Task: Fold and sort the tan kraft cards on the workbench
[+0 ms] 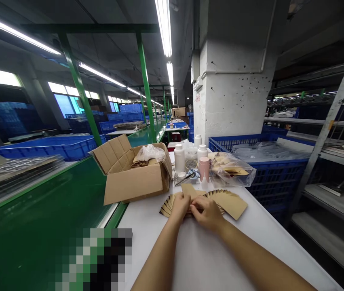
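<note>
Between the thumb and fingers of my left hand (180,207) is a small brown paper envelope (187,188), standing up from the pile. My right hand (207,211) is right beside it, thumb and fingertips pinched together near the envelope's lower edge; what they hold is hidden. Both hands are over the white table (196,252). Brown envelopes lie fanned out in an overlapping row, with one end (166,206) left of my left hand and the other (232,203) spreading to the right of my right hand.
Behind my hands stand an open cardboard box (135,184), white bottles (179,159), a pink bottle (204,169) and a clear bag of envelopes (232,171). A green conveyor (47,206) runs along the left. Blue crates (269,173) and metal shelving (329,196) stand right.
</note>
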Available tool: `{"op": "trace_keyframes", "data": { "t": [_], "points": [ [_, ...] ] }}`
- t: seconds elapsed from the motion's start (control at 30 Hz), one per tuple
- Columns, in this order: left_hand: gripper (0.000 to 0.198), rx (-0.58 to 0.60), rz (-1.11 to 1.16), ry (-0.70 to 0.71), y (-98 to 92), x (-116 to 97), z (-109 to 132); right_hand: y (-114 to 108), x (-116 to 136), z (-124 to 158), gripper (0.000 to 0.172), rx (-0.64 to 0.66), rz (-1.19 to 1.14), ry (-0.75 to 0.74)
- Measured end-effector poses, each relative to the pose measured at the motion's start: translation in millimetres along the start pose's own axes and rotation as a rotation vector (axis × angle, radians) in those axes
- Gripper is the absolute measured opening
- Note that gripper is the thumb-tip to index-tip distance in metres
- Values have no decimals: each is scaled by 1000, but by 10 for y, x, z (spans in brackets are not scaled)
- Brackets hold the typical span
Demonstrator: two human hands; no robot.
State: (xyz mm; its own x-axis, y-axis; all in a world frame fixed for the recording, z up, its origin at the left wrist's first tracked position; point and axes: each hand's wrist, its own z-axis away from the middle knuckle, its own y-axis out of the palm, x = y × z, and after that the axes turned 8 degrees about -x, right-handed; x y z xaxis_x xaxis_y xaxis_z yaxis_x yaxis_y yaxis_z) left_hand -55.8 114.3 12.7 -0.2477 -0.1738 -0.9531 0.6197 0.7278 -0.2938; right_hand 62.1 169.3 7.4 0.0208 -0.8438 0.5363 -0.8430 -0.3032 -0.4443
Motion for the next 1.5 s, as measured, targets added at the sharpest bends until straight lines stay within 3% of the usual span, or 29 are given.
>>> {"op": "trace_keyframes", "data": {
  "t": [0.13,0.23,0.33,1.0,1.27,1.5],
  "points": [
    [18,-56,-94,122,-52,-29,38,-118,-43,-61,15,-188,4,26],
    [33,41,-203,358,-22,-111,170,-243,-128,-125,25,-337,102,44],
    [44,150,-216,510,39,-184,292,-306,-149,-149,26,-361,129,9],
    [40,168,-261,537,36,-224,357,-310,-130,-128,11,-437,138,-95],
    [24,119,-431,573,20,-192,363,-305,-149,-125,9,-358,187,-78],
    [23,113,-463,588,11,-202,378,-317,-143,-138,10,-346,208,-46]
  ]
}}
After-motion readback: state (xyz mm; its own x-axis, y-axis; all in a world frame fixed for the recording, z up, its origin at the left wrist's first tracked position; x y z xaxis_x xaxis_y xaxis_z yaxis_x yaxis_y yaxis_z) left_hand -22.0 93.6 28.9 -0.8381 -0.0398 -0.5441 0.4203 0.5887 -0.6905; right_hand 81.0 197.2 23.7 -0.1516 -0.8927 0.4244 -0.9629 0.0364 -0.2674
